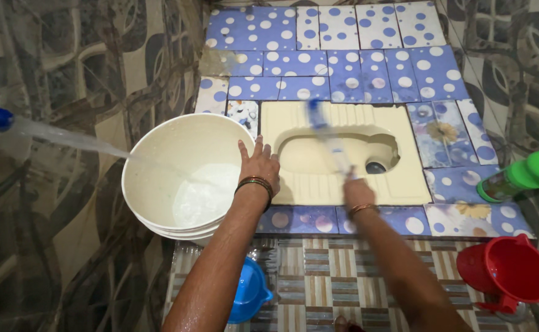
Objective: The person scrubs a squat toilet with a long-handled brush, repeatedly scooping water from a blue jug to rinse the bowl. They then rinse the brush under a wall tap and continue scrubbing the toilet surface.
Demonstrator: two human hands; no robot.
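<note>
The right hand (357,192) is closed round the handle of a blurred blue-and-white brush (328,138), whose far end points to 12 o'clock over the cream squat pan (405,184), angled to reach its basin. The left hand (258,165) lies flat with fingers spread on the rim of the white bucket (159,154), seemingly steadying it under the water stream (72,139) from 9 o'clock. A red mug (506,270) sits at 4 o'clock, a green bottle (522,175) at 3.

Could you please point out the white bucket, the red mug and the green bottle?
white bucket (159,160): head view, inner wall.
red mug (515,264): head view, inside wall.
green bottle (531,172): head view, green body.
</note>
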